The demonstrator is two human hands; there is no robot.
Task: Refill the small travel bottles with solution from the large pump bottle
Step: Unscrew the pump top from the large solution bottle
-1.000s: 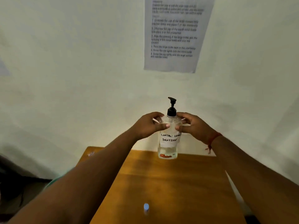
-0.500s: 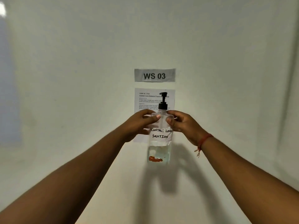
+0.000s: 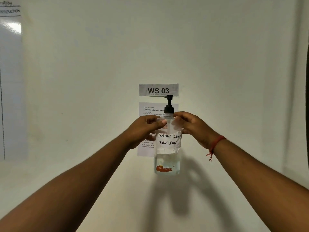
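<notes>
A clear pump bottle (image 3: 167, 158) with a black pump head and a white label reading "CONTACT LENS SOLUTION" is held upright in the air in front of the wall. My left hand (image 3: 145, 129) grips its upper part from the left, thumb across the shoulder. From the right, my right hand (image 3: 192, 126) grips the same upper part; a red thread is tied on that wrist. Clear liquid fills the lower part of the bottle. No small travel bottles are in view.
On the wall behind the bottle hang a "WS 03" sign (image 3: 158, 90) and a printed instruction sheet (image 3: 147, 129), partly hidden by my hands. A whiteboard edge (image 3: 10, 81) shows at the far left. The table is out of view.
Both hands have lifted the pump bottle off the wooden table and raised it in front of the wall. The view has tilted up, so the table and the small blue cap are gone from sight.
</notes>
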